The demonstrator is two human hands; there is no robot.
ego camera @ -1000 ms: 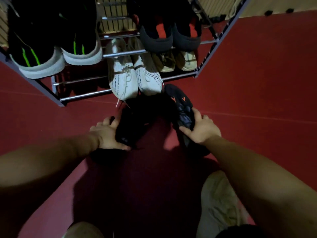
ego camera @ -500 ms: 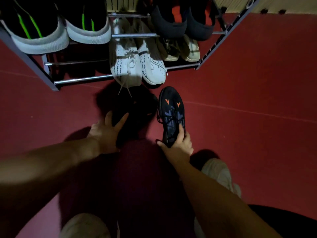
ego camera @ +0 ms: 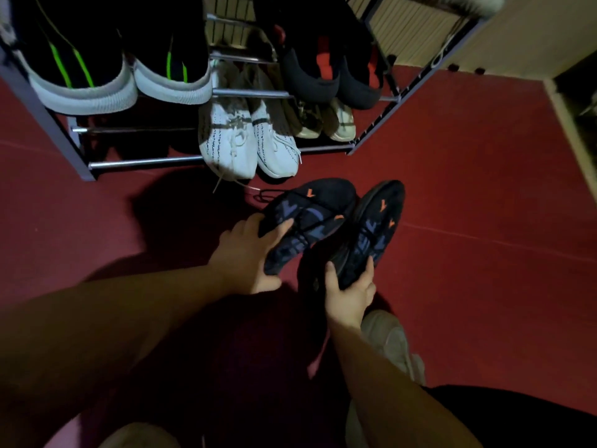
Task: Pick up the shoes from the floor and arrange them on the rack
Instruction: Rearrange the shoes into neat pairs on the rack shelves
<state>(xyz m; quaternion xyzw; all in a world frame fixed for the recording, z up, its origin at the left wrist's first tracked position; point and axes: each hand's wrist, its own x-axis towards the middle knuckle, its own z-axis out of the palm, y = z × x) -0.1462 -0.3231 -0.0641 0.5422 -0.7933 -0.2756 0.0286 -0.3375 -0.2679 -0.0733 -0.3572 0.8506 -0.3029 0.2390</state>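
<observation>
green-striped shoes (ego camera: 80, 69): 11 o'clock, heels cut off by top edge.
rack (ego camera: 145, 163): upper tiers out of frame, 12 o'clock.
left dark shoe (ego camera: 310, 218): heel partly covered by left hand (ego camera: 245, 257).
right dark shoe (ego camera: 374, 231): heel partly covered by right hand (ego camera: 349, 294).

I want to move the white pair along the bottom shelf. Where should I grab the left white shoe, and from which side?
Grip the left white shoe by its toe end, fingers over the top, coming from the front of the rack. The toe pokes out past the front bar, while the heel sits back under the upper shelf and is probably harder to reach.
</observation>
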